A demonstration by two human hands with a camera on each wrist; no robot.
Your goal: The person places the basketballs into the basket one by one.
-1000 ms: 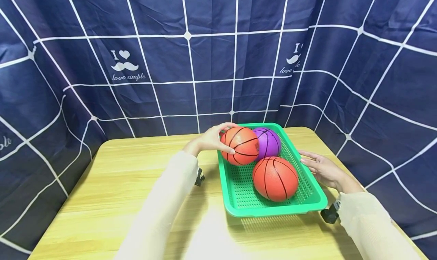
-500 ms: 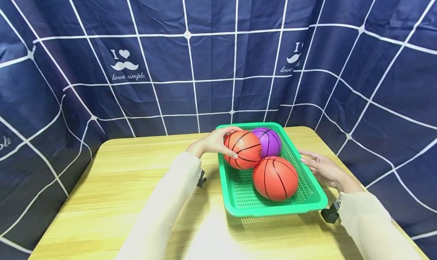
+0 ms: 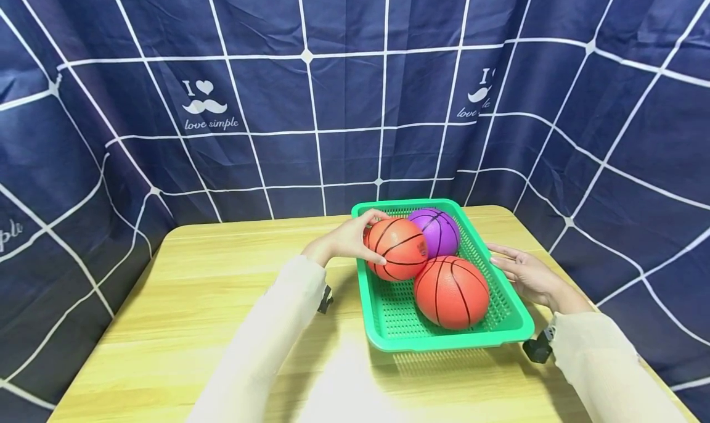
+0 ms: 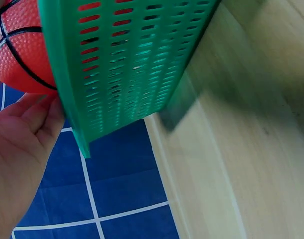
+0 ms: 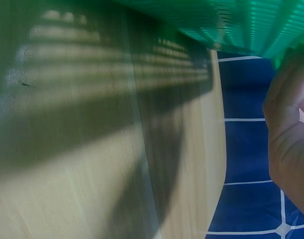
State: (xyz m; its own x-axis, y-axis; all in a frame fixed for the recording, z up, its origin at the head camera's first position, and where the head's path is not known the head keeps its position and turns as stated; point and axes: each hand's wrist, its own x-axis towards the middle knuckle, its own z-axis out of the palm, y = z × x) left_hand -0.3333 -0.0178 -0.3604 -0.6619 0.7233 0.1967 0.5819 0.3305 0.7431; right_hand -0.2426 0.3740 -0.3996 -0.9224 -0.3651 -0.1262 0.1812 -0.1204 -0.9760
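Note:
My left hand [image 3: 352, 238] grips an orange toy basketball [image 3: 395, 250] from its left side, thumb in front and fingers behind. The ball is inside the green plastic basket [image 3: 370, 330], at its left, touching or nearly touching two others. Those are a purple basketball [image 3: 435, 235] at the back and a red-orange basketball [image 3: 452, 293] at the front right. In the left wrist view, part of the gripped ball shows above the basket's perforated wall [image 4: 127, 59]. My right hand [image 3: 532, 278] lies against the basket's right outer side, fingers mostly straight.
The basket rests on a light wooden table [image 3: 222, 281], near its right side. A dark blue curtain [image 3: 266, 102] with white grid lines surrounds the table at the back and sides. Each wrist wears a small black camera.
My left hand has brought the orange basketball slightly nearer and to the right, in against the other balls. The red-orange ball has shifted a little right. My right hand stays at the basket's side.

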